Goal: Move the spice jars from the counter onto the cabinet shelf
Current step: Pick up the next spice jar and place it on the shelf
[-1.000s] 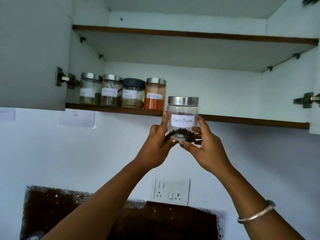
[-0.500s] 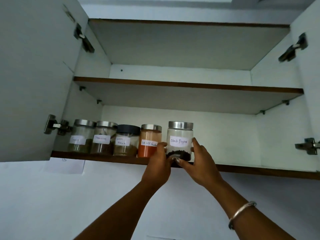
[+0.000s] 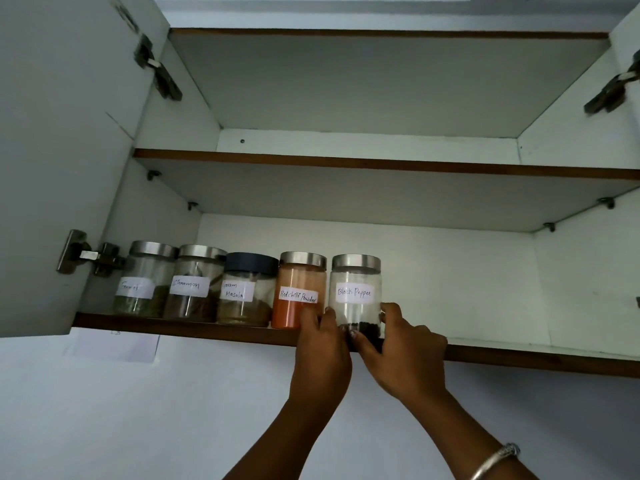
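Since a second ago the Black Pepper jar [image 3: 355,289] has gone up from mid-air below the cabinet to the level of the bottom shelf [image 3: 207,330], at the right end of the row, and both hands have gone up with it. On the far left the cabinet door [image 3: 52,168] stands open, its hinge [image 3: 90,254] next to the green-seed jar [image 3: 145,282], whose label I cannot read for sure. After it, along the shelf front and close together, stand the Cinnamon jar [image 3: 194,282], the dark-lidded Garam Masala jar [image 3: 247,289] and the Red Chilli Powder jar [image 3: 298,282], all upright. Just beside that is the Black Pepper jar, upright and steel-lidded, with a thin layer of peppercorns at the bottom. The left hand [image 3: 322,355] grips its lower left side, fingers curled in next to the Red Chilli Powder jar. The right hand [image 3: 405,355] grips its lower right side, thumb across the front. The base is hidden behind the fingers, so I cannot tell whether it rests fully on the board. A silver bangle [image 3: 495,459] sits on the right wrist
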